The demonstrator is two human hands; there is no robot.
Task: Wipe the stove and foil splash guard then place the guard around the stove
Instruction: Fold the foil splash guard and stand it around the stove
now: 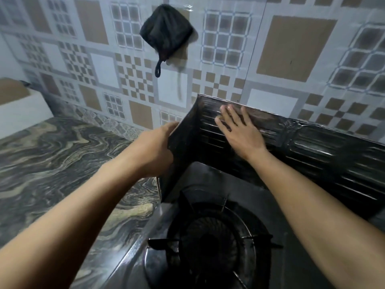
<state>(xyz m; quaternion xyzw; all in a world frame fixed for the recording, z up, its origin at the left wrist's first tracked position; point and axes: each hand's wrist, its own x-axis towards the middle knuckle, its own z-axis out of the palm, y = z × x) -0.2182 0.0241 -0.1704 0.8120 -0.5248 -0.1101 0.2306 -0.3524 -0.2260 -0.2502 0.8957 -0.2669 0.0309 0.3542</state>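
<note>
Foil splash guard wraps the far-left corner of the stove; left hand grips its side panel, right hand presses it flat-fingered.

I see a worktop of dark stone with tan swirls. The stove sits on its right part, bare stone beside its left edge. The guard stands along the stove's back and left sides; I cannot tell whether it rests on worktop or stove. A white block meets the far left end.
</note>
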